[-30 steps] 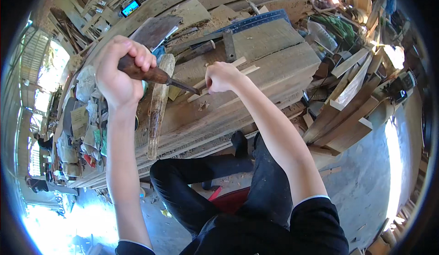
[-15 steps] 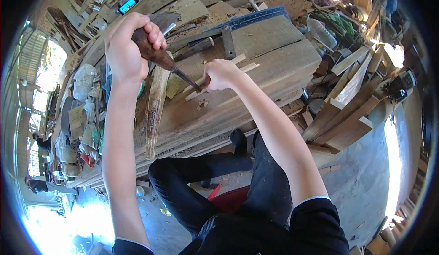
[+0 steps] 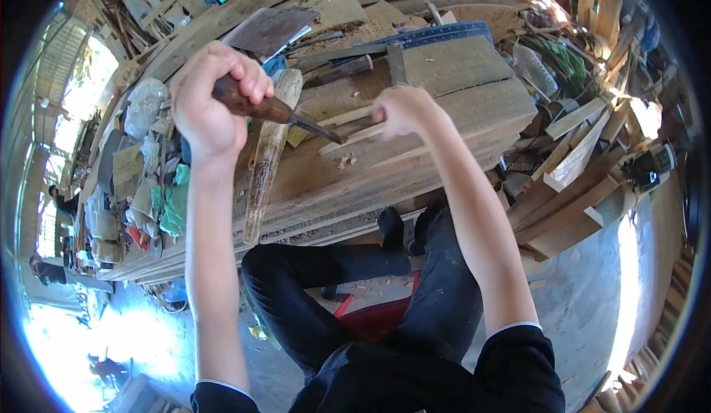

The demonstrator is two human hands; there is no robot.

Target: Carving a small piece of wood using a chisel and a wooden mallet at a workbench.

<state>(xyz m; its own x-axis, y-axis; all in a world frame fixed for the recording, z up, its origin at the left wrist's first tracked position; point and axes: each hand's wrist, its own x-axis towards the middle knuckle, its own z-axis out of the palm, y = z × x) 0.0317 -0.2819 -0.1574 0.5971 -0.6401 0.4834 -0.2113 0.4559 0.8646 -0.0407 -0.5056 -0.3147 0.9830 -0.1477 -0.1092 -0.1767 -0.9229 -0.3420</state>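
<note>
My left hand (image 3: 211, 102) is closed round the brown wooden handle of a chisel (image 3: 248, 103), its dark blade slanting down to the right. The blade's tip meets or sits just above the left end of a thin pale wooden strip (image 3: 355, 142) on the thick timber workbench (image 3: 415, 146). Farther right, my right hand (image 3: 406, 111) is closed over the strip, its fingertips partly hidden and slightly blurred. A second narrow strip (image 3: 348, 117) lies just behind. Small shavings (image 3: 346, 161) are scattered near the chisel tip.
A long rough wooden stick (image 3: 268, 165) lies across the bench left of the work. Behind are another wooden-handled tool (image 3: 344, 71), a flat bar (image 3: 396, 61) and a blue perforated strip (image 3: 444, 37). Plastic bags (image 3: 148, 109) crowd the left; boards (image 3: 570, 205) lean at right.
The chisel has tipped to a flatter angle, and its tip sits near the strip's left end. My right hand has shifted right and slightly farther away. The whole view has shifted a little.
</note>
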